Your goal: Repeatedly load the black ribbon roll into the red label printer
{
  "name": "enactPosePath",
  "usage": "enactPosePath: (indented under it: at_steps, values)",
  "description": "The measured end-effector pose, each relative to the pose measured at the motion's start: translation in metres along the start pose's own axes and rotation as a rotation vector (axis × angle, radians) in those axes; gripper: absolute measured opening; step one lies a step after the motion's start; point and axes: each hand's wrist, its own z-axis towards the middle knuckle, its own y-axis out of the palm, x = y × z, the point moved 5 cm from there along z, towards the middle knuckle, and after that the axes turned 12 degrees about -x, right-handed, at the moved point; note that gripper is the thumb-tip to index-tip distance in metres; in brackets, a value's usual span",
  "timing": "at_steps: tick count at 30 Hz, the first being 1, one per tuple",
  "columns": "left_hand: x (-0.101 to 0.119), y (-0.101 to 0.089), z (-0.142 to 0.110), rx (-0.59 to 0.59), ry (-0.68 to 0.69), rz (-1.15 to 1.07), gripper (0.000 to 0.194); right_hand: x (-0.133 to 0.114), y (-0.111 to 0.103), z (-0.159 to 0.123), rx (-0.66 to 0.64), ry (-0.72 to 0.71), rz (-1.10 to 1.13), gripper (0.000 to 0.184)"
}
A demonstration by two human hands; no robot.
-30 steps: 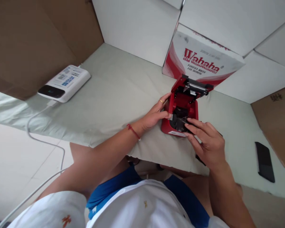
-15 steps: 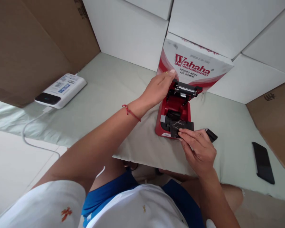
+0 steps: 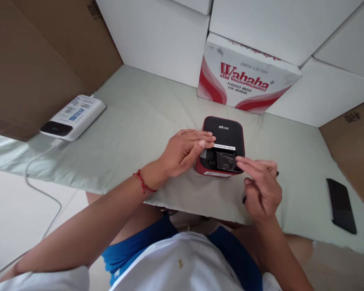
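Observation:
A small red and black label printer (image 3: 224,130) sits on the cloth with its lid down. My left hand (image 3: 185,151) lies on the left side of the lid, fingers stretched out flat and holding nothing. Out of the front slot comes a dark, shiny strip of film (image 3: 226,161) with pale lines on it. My right hand (image 3: 261,182) is at the strip's right end, fingertips against it and the thumb apart below. Part of a black object (image 3: 277,173) shows behind the right hand, which hides most of it.
A Wahaha water carton (image 3: 245,81) stands behind the printer against white boxes (image 3: 157,44). To the left, a white power bank (image 3: 74,117) lies with a cable (image 3: 41,186) trailing off the edge. A black phone (image 3: 341,206) lies at right. Brown cardboard (image 3: 48,52) walls the left side.
The printer's lid has swung down from raised to shut. My left hand came down with it onto the lid. My right fingers have loosened from their pinch on the film strip.

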Motion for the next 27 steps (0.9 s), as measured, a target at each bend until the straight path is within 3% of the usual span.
enactPosePath:
  at_steps: [7, 11, 13, 16, 18, 23, 27]
  values:
    - [-0.002, 0.005, -0.003, 0.041, -0.009, 0.002, 0.053, 0.045, 0.019, 0.002, 0.02, 0.182, 0.188, 0.043]
    - [-0.014, 0.005, 0.0, 0.021, 0.028, -0.255, 0.037, 0.053, 0.02, 0.0, 0.016, 0.223, 0.154, 0.036]
    - [-0.023, 0.009, 0.001, -0.007, 0.021, -0.431, 0.027, 0.056, 0.021, -0.002, -0.03, 0.224, 0.188, 0.047]
    - [-0.037, 0.023, 0.003, 0.021, -0.034, -0.691, 0.077, 0.057, 0.024, -0.001, -0.085, 0.23, 0.237, 0.079]
    - [-0.046, 0.037, 0.004, 0.031, -0.069, -0.885, 0.101, 0.05, 0.022, 0.003, -0.061, 0.232, 0.194, 0.083]
    - [-0.061, 0.058, 0.004, -0.002, -0.19, -1.152, 0.115, 0.007, 0.017, 0.02, -0.025, 0.052, -0.119, 0.03]
    - [-0.061, 0.057, 0.004, -0.025, -0.246, -1.243, 0.116, -0.007, 0.016, 0.019, -0.038, -0.002, -0.211, 0.022]
